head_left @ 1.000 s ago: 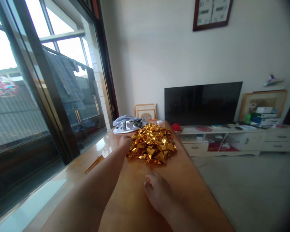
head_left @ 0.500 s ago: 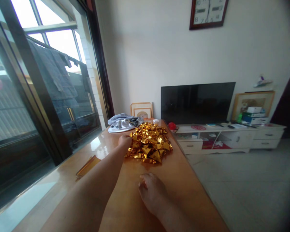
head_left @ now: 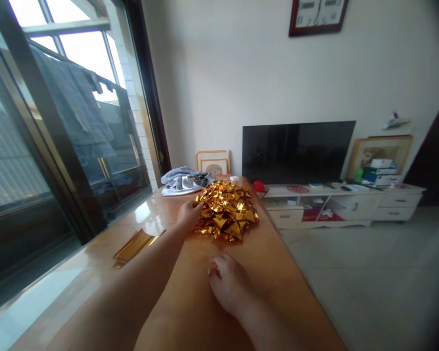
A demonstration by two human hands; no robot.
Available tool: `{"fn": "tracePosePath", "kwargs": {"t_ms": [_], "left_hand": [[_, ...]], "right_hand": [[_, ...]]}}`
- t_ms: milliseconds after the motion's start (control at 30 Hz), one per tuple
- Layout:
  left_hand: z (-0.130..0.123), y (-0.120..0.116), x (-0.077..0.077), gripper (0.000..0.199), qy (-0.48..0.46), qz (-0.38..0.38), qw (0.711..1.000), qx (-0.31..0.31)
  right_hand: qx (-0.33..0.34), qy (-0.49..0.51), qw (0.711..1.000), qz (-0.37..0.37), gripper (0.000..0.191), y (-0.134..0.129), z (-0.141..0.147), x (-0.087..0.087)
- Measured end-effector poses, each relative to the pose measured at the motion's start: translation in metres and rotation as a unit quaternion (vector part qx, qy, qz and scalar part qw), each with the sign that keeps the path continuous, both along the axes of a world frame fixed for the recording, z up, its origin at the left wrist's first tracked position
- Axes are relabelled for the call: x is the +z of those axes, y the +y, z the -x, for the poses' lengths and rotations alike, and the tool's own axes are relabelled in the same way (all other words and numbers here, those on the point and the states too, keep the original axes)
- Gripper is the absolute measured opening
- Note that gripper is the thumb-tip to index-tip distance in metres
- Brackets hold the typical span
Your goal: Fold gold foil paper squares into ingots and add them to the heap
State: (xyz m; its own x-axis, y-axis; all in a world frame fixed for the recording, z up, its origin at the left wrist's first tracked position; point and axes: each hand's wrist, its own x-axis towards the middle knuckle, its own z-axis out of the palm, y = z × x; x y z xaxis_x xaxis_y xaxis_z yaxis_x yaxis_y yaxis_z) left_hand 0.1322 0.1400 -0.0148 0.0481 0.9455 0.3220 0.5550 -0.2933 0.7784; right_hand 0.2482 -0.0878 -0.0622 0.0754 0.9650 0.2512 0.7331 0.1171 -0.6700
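A heap of crumpled gold foil pieces (head_left: 226, 212) lies in the middle of the polished wooden table (head_left: 175, 209). My left hand (head_left: 189, 215) reaches the heap's left edge, its fingertips against the foil. Whether it grips a piece is hidden. My right hand (head_left: 227, 284) rests on the wood nearer me, fingers loosely curled around nothing. A flat strip of gold foil (head_left: 134, 245) lies left of my left forearm.
A grey folded cloth (head_left: 186, 182) and a small picture frame (head_left: 212, 162) stand at the table's far end. The table's left side runs along a dark-framed window (head_left: 76, 97). Past its right edge are a tiled floor (head_left: 351, 282) and a white TV cabinet (head_left: 336, 207).
The whole view has drifted slightly left and up in the picture with my head. Both hands stay almost in place, and more of the flat gold strip shows beside my left forearm.
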Motion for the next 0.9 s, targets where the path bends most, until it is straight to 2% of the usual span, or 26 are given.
{"fn": "tracePosePath", "kwargs": {"t_ms": [333,467,600,667,733,833,900], "left_hand": [[-0.014,-0.05,-0.023,0.015,0.082,-0.087,0.991,-0.059],[-0.017,-0.065,-0.027,0.022,0.132,-0.128,0.981,-0.059],[-0.025,-0.073,-0.029,0.028,0.198,-0.196,0.958,-0.075],[-0.03,-0.075,-0.03,0.03,0.224,-0.215,0.947,-0.078],[-0.034,-0.075,-0.031,0.04,0.24,-0.21,0.946,-0.062],[-0.037,-0.075,-0.032,0.062,0.253,-0.169,0.952,-0.031],[-0.039,-0.077,-0.031,0.068,0.26,-0.148,0.954,-0.014]], "right_hand": [[-0.006,0.041,0.998,-0.041,0.017,0.001,0.0,0.0],[-0.03,0.094,0.993,-0.066,0.019,0.002,-0.001,0.0],[-0.079,0.169,0.979,-0.082,0.019,0.005,-0.004,0.005],[-0.102,0.228,0.963,-0.1,0.018,0.009,-0.008,0.006],[-0.125,0.302,0.939,-0.11,0.017,0.014,-0.013,0.006],[-0.156,0.429,0.884,-0.099,0.019,0.021,-0.019,0.003],[-0.164,0.502,0.845,-0.086,0.02,0.024,-0.021,0.001]]}}
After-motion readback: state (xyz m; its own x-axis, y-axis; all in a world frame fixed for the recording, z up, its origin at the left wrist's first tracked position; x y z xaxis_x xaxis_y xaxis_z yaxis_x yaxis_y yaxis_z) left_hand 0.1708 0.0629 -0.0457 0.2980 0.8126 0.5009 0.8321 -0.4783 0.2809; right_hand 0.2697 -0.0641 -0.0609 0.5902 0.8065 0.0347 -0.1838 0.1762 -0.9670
